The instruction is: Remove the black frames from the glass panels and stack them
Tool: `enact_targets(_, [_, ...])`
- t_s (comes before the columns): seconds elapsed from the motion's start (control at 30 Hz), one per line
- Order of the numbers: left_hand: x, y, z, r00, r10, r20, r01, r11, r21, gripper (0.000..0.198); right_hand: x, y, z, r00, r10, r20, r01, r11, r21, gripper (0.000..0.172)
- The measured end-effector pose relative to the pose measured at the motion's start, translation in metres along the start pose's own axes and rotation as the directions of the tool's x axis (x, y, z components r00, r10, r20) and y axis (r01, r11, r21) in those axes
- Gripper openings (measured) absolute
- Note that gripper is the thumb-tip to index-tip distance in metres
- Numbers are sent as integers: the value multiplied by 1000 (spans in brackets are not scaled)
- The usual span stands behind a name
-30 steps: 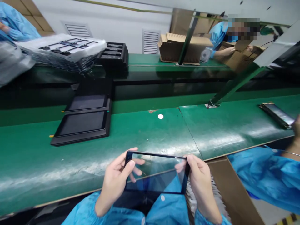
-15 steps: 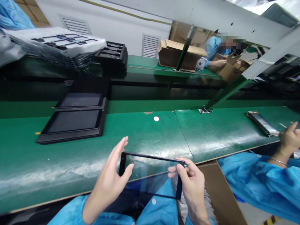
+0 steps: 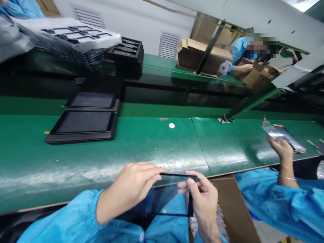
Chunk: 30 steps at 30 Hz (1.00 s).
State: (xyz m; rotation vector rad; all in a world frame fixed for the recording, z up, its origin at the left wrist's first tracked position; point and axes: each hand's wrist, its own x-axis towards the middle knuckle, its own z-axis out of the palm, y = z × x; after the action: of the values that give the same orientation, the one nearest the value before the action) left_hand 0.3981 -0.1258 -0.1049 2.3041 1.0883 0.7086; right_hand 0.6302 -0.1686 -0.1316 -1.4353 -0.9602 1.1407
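Observation:
A clear touchscreen glass panel (image 3: pixel 170 197) with a black border is held over the bench's front edge, and my clothes show through it. My right hand (image 3: pixel 204 199) grips its right end, thumb in front and fingers behind the glass. Reaching across its left part, my left hand (image 3: pixel 134 185) has its thumb and fingers closed on the top edge. That hand and forearm hide the panel's left end. At the left of the bench, two dark screen panels (image 3: pixel 83 122) lie on a black tray (image 3: pixel 81 138), with small orange tabs at their left sides.
The green bench (image 3: pixel 141 145) carries a white round spot and a slanted green post (image 3: pixel 250 99). At right, a co-worker's hand (image 3: pixel 283 148) holds a screen near a stack of panels (image 3: pixel 295 141). Behind stand black trays (image 3: pixel 126 55), cardboard dividers (image 3: pixel 187 54) and wrapped trays (image 3: pixel 76 44).
My left hand has moved right and turned over, from spread beside the panel's left end to closed on its top edge. The co-worker's hand at right has lifted a screen.

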Motion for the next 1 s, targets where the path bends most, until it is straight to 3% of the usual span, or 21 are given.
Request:
enact_targets(0.13, [3,7,-2,971,-146,187,187,956,-226,36,5,-9,6,953,17,303,-31,999,41,32])
enact_targets(0.2, [1,7,1,934,-278,225,350,834,-426,36,9,-7,4,934,55,354,-103,988,118,39])
enact_targets(0.27, [-3,4,6,876,-412,252,474,635,-610,38,14,-1,1,951,96,294,-155,971,182,39])
enact_targets(0.37, [-10,0,15,798,-541,265,517,392,-761,50,19,10,-3,980,119,162,-151,968,200,36])
enact_targets(0.47, [-14,3,21,757,-603,251,496,279,-822,59,21,17,-3,987,116,112,-138,969,206,36])
enact_targets(0.57, [-15,8,22,741,-625,244,473,229,-851,64,20,18,-2,987,93,131,-112,983,146,38])
enact_targets(0.67, [-18,9,24,747,-620,240,465,229,-855,63,18,14,-2,988,26,153,-33,998,44,42])
enact_targets(0.83, [-26,2,26,763,-602,237,479,280,-832,58,14,0,2,996,-46,79,43,999,29,42])
enact_targets(0.9, [-27,0,21,794,-583,172,462,395,-794,52,12,-7,6,993,-67,99,66,998,8,45])
enact_targets(1.0, [-21,2,11,896,-441,46,388,729,-564,53,10,-16,18,974,-101,201,117,991,-69,44])
